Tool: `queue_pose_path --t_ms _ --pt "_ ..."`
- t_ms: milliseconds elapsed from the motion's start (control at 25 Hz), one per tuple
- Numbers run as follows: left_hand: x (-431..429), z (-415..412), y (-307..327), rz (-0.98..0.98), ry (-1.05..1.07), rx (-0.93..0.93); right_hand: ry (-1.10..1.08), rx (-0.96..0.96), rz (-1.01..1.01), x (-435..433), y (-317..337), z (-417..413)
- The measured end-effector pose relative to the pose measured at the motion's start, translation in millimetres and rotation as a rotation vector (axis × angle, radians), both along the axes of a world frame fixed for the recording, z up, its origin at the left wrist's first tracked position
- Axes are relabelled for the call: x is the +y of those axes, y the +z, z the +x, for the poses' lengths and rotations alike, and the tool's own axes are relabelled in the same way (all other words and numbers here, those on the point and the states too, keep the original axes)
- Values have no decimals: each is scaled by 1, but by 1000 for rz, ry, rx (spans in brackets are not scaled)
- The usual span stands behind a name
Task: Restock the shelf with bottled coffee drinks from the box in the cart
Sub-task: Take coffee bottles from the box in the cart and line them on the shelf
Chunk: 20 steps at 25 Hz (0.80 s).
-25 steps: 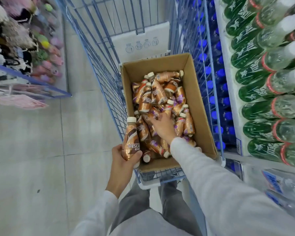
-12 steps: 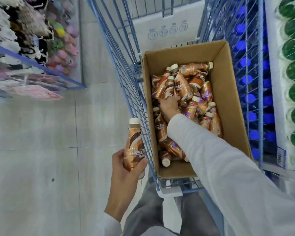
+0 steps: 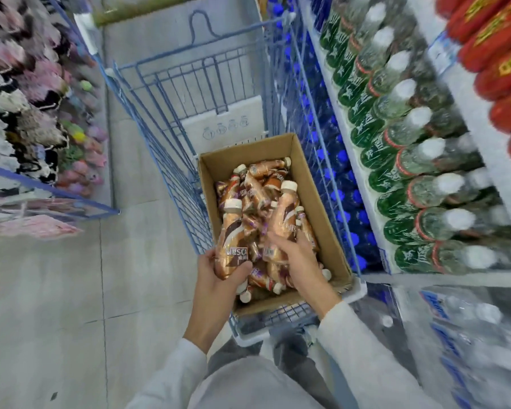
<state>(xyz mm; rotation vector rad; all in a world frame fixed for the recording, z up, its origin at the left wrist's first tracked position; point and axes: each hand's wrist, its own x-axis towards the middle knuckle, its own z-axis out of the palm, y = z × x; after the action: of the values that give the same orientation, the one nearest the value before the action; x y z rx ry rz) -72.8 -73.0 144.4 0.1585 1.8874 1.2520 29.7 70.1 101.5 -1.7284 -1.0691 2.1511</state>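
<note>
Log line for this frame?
phase: pick | left hand: holds coffee bottle | right hand: grips second bottle over box | box: in cart

Your left hand (image 3: 219,281) is out in front, fingers and thumb curled round the lower half of a bottle (image 3: 233,231), held nearly upright. Your right hand (image 3: 297,261) (back turned up) sits just beside it, gripping a second bottle (image 3: 283,216) low down. Both wrists show bare past the sleeves (image 3: 363,346).

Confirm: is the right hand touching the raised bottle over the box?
Touching. The head view shows the right hand curled round the raised bottle low on its body, above the box.
</note>
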Motion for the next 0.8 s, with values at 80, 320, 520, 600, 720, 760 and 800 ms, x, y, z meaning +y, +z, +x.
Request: queue_pose_path --t_ms 80,320,520,600,720,760,800 --pt "18 15 15 58 -53 5 -76 97 48 2 35 29" --pt "70 75 75 234 -265 9 -224 259 328 15 125 121" --pt "109 140 128 355 -480 35 -397 270 500 11 188 204" --pt "124 169 147 404 -567 32 -476 260 565 6 206 236" --pt "143 209 175 477 -695 5 -595 235 658 -2 227 279" --pt "148 222 184 500 -738 -6 -634 230 685 -5 234 292" --pt "152 234 193 521 -778 -11 -669 223 711 -9 240 304"
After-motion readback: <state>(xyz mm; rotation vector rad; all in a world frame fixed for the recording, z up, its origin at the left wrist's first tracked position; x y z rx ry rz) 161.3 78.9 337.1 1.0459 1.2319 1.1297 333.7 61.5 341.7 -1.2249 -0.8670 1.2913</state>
